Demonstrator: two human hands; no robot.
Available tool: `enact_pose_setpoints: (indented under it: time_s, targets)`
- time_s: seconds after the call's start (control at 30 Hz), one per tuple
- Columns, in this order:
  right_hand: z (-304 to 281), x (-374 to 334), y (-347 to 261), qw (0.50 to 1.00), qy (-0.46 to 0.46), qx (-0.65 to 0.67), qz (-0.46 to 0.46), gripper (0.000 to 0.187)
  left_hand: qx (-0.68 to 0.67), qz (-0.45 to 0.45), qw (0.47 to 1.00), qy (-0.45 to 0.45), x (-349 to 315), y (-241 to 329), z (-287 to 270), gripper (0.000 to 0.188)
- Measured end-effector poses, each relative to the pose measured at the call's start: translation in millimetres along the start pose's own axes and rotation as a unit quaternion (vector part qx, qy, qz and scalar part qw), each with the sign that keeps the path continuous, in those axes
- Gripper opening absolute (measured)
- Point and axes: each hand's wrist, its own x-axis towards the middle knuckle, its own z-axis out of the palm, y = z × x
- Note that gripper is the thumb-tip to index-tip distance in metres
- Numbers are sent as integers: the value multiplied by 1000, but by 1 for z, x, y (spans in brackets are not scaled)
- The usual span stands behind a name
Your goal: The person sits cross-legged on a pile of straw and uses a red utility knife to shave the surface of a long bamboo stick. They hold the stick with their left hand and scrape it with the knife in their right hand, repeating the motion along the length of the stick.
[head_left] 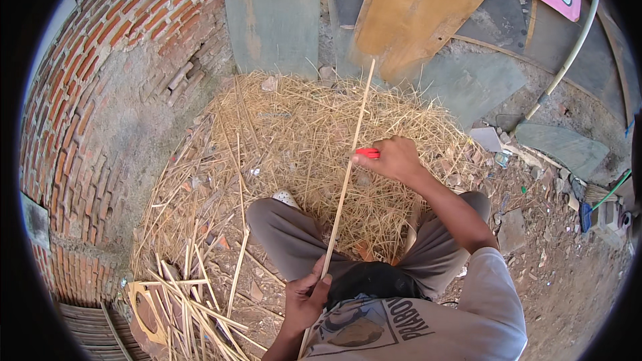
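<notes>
A long, pale bamboo strip [360, 113] runs slantwise from near my lap up over the shavings. My left hand [309, 299] is closed around its lower part, with the thumb laid along it. Farther up, my right hand [398, 159] grips a small red-handled tool [368, 152] against the strip. Its working edge is hidden, so I cannot tell its exact kind. The fingertips of that hand touch the strip there. Below and around the strip lies a thick heap of thin straw-coloured shavings [307, 140], partly between my crossed legs [287, 234].
More bamboo strips [194, 307] lie piled at the lower left, over a piece of brown board. A worn brick wall [80, 120] rises on the left. Grey and tan panels [274, 20] lean at the back. Rubble and a pale pole [565, 63] are on the right.
</notes>
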Motion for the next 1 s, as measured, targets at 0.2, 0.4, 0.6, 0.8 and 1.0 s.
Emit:
enact_pose_setpoints:
  time_s: [0.2,0.4,0.6,0.8,1.0]
  targets:
    - [7,-35,-35,985,-137,24,-99,79,39,-5,999,12,14,-8,2,31]
    - [18,-8,18,999,-37,8,24,74,111,-6,994,-9,19,2,12,41]
    - [13,-41,-20,992,-6,25,-123,72,84,-1,996,-5,21,-1,9,40]
    - [28,10,43,991,-56,22,118,81,119,24,992,-41,15,-16,2,40]
    - [29,35,118,955,-28,6,294,93,69,-22,995,-74,1,-6,8,41]
